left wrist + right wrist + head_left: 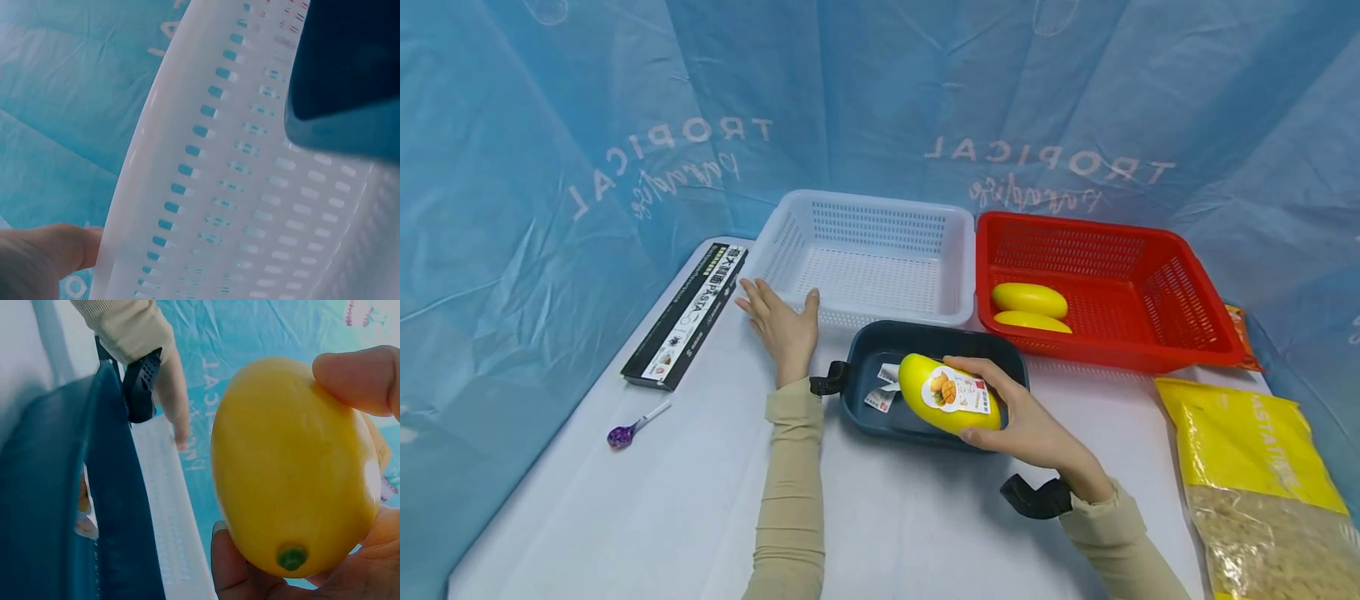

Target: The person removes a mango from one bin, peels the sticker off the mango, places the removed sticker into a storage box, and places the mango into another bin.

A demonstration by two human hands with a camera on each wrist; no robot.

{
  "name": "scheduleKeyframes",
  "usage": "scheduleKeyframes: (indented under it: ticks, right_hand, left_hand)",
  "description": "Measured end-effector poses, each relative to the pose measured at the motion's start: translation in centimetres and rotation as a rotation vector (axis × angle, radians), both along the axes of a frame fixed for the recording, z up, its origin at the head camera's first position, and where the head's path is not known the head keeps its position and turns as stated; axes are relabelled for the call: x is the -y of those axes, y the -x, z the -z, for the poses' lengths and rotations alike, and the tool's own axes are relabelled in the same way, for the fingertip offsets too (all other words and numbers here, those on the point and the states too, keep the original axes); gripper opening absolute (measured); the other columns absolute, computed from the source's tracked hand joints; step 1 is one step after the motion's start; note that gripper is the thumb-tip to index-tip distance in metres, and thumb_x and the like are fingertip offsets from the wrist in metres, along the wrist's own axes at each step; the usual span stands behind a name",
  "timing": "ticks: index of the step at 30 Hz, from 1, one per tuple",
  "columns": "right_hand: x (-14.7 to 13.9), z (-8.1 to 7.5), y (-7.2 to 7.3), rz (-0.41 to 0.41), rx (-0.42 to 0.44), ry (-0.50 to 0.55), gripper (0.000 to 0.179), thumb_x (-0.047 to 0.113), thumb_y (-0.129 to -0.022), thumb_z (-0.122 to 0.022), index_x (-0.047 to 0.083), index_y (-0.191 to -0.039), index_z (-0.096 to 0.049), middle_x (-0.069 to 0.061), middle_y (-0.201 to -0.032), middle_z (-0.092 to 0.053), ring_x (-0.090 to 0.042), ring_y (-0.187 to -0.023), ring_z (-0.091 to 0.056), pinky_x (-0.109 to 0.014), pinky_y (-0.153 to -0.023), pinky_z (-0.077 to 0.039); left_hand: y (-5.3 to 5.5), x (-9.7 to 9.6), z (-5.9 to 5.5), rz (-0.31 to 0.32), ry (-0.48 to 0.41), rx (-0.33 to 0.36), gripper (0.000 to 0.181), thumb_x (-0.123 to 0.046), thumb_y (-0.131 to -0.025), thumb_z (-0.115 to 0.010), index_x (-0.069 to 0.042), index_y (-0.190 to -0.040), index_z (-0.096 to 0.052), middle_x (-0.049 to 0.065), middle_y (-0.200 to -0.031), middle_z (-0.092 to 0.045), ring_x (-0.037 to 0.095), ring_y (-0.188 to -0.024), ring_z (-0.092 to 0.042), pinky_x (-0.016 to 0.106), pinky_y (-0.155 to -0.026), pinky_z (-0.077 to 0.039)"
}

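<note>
My right hand [1037, 421] grips a yellow mango [917, 400] with a white label showing a fruit picture. In the right wrist view, thumb and fingers wrap the mango [290, 469], and a green stem spot shows at its end. The mango is over a dark blue bin [868, 421] with white label cards [880, 398] inside. At the front left corner of a white basket [880, 200], my left hand [784, 329] has its fingers spread. The left wrist view shows a finger [75, 247] at the wall of the white basket [187, 206].
Two yellow mangoes [1028, 300] lie in a red basket [1120, 283] at the back right. A black pasta box [688, 321] and a spoon with a purple bowl [632, 429] lie to the left. A yellow-topped bag [1255, 433] lies at the right, and an orange packet [1243, 337] sits behind the red basket.
</note>
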State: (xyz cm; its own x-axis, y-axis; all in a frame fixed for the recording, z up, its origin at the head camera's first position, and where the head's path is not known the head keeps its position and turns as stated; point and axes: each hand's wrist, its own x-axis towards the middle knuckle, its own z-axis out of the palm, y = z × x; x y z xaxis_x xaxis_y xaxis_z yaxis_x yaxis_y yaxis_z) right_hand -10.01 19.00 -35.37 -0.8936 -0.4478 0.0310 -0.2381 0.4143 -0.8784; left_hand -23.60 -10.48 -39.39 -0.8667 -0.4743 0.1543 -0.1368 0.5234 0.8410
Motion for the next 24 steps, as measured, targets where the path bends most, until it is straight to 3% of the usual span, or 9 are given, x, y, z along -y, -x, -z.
scheduleKeyframes:
  ticks: [9,18,24]
  right_hand:
    - [0.1,1.0,-1.8,-0.061,0.027,0.025,0.078,0.013,-0.075,-0.076,0.034,-0.142,-0.041,0.000,-0.140,-0.042,-0.027,-0.121,-0.039,-0.030,-0.083,-0.055]
    - [0.5,1.8,-3.0,-0.126,0.072,0.016,0.079,0.014,-0.073,-0.075,0.032,-0.142,-0.042,0.001,-0.143,-0.042,-0.022,-0.121,-0.039,-0.031,-0.092,-0.049]
    - [0.9,2.9,-3.9,-0.206,0.079,0.020,0.075,0.016,-0.077,-0.074,0.031,-0.143,-0.042,0.002,-0.144,-0.043,-0.018,-0.122,-0.040,-0.030,-0.096,-0.047]
  left_hand:
    - [-0.2,0.2,-0.1,0.042,0.077,0.041,0.091,-0.044,-0.094,-0.056,0.004,-0.153,-0.007,0.018,-0.163,0.007,0.043,-0.149,0.011,0.058,-0.121,-0.003]
    - [-0.4,0.9,0.0,0.074,0.146,0.057,0.091,-0.049,-0.095,-0.052,0.003,-0.154,-0.005,0.019,-0.162,0.008,0.043,-0.148,0.014,0.057,-0.120,0.002]
    - [-0.6,1.2,0.3,0.094,0.186,0.056,0.089,-0.049,-0.096,-0.049,0.003,-0.154,-0.006,0.020,-0.162,0.008,0.042,-0.148,0.014,0.058,-0.120,0.002]
